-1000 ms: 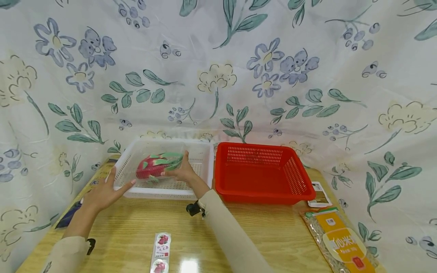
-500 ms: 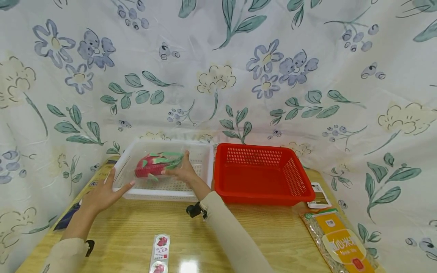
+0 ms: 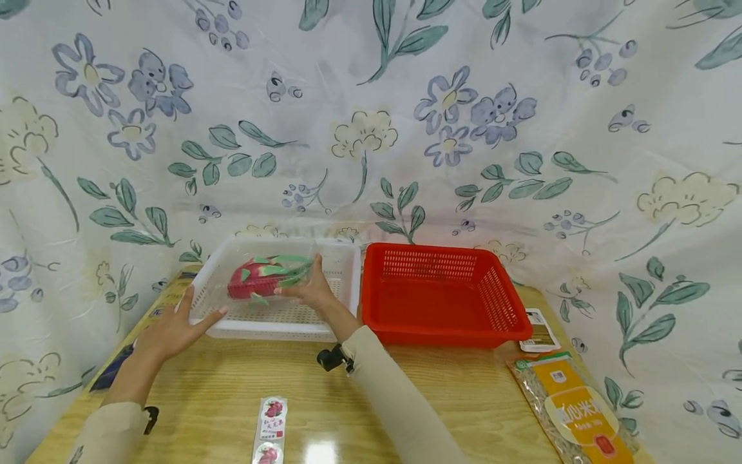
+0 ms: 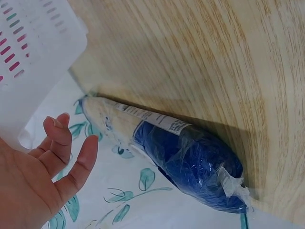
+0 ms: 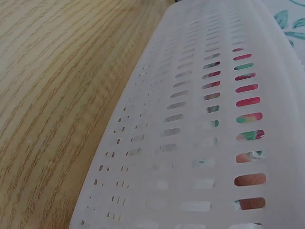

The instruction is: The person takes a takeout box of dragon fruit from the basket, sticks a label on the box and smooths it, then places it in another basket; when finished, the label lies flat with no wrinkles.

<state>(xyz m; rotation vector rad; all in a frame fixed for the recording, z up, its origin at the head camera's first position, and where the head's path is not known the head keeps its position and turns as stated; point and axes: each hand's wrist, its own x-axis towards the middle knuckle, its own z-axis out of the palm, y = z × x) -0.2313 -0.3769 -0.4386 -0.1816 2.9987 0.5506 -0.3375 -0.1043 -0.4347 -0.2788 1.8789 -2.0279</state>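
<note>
In the head view a pink dragon fruit with green scales lies in clear plastic inside the white slotted basket. My right hand holds its right end, thumb on the near side and a finger at the far side. At the basket's front left corner is my left hand, index finger along the left side and thumb straight toward the front rim. The left wrist view shows its other fingers loosely bent outside the basket. Through the slots in the right wrist view, pink and green fruit shows.
A red basket stands right of the white one. A blue and tan plastic-wrapped package lies by the left table edge. At the right are a yellow grain bag and a small flat pack. A dragon fruit sticker strip lies in front.
The dragon fruit has tipped slightly and shifted a little left in the basket, showing a green scale at its lower side. Both hands stay in nearly the same place.
</note>
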